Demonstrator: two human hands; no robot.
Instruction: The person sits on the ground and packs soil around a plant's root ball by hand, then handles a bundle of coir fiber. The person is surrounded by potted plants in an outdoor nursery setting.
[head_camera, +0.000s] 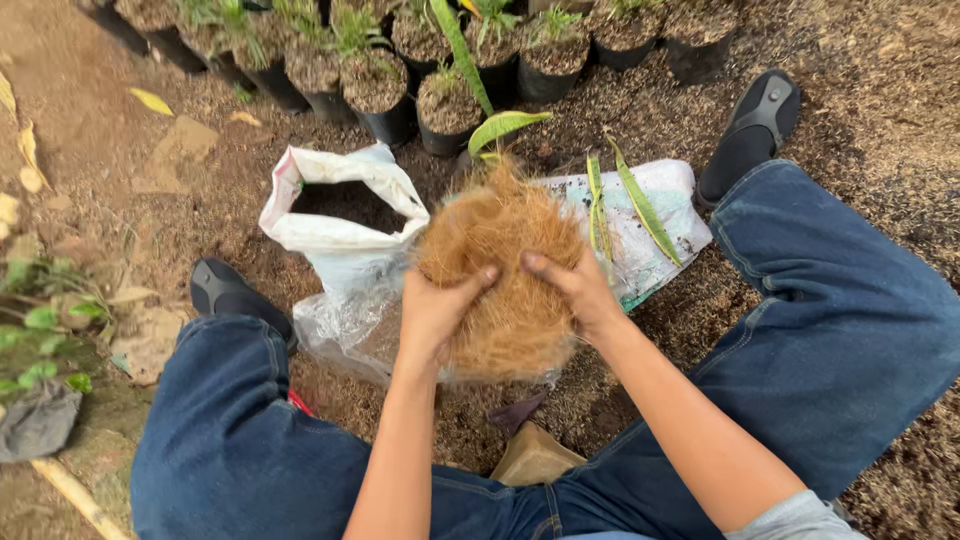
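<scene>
— Where is the big fluffy clump of brown coconut fibre (505, 275)?

— Right in the middle, held up between the knees in blue jeans (830, 330). It hangs above the brown, husk-covered ground (880, 130), not on it.

— Who has it?

— Both hands. The left hand (432, 315) grips its left side and the right hand (580, 290) grips its right side. The fingers are curled into the fibre, thumbs on top, almost touching each other.

— Which way does the clump run?

— Its long way goes from the person's body out toward the pots. Both hands are just as near; each one is already on it.

— What is close by?

— Just past the left hand sits an open white plastic sack (340, 215) with dark stuff inside. Under the clump is a crumpled clear plastic bag (340, 325). Beyond the right hand a flat white bag (660, 225) lies with long green leaves (640, 205) on it.

— And farther out?

— A row of small black plant pots (390, 105) along the far side. Black shoes (750, 135) stand on each side.
</scene>
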